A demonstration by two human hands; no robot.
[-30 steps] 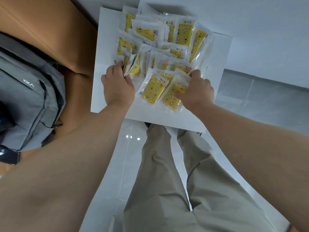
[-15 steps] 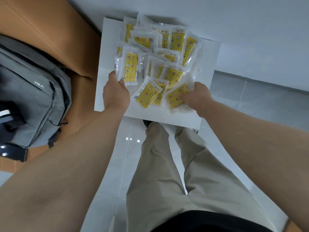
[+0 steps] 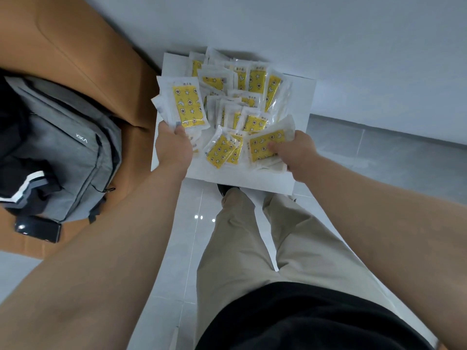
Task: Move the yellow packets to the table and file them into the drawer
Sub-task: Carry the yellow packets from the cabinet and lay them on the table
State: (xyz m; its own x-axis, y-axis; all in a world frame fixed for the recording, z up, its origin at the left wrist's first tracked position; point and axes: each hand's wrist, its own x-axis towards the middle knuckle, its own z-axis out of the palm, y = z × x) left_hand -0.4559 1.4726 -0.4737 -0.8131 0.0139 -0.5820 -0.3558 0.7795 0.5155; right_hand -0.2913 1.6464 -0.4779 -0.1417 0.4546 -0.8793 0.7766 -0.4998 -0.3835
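Note:
Several yellow packets in clear wrappers (image 3: 242, 97) lie heaped on a small white stand (image 3: 300, 97) by the wall. My left hand (image 3: 171, 147) grips a stack of yellow packets (image 3: 188, 107) by its lower edge, raised and fanned above the stand's left side. My right hand (image 3: 293, 152) pinches another bunch of packets (image 3: 265, 146) at the pile's front right, thumb on top. A loose packet (image 3: 222, 150) lies between my two hands. No drawer is in view.
A brown sofa (image 3: 83, 54) stands left of the stand with a grey backpack (image 3: 65, 147) and a black phone (image 3: 38, 231) on it. A white wall (image 3: 353, 34) is behind. Glossy grey floor tiles (image 3: 379, 157) lie to the right; my legs stand just before the stand.
My left hand has raised its stack of packets higher and to the left. My right hand has gathered its bunch up off the pile. The view pulled back from the stand.

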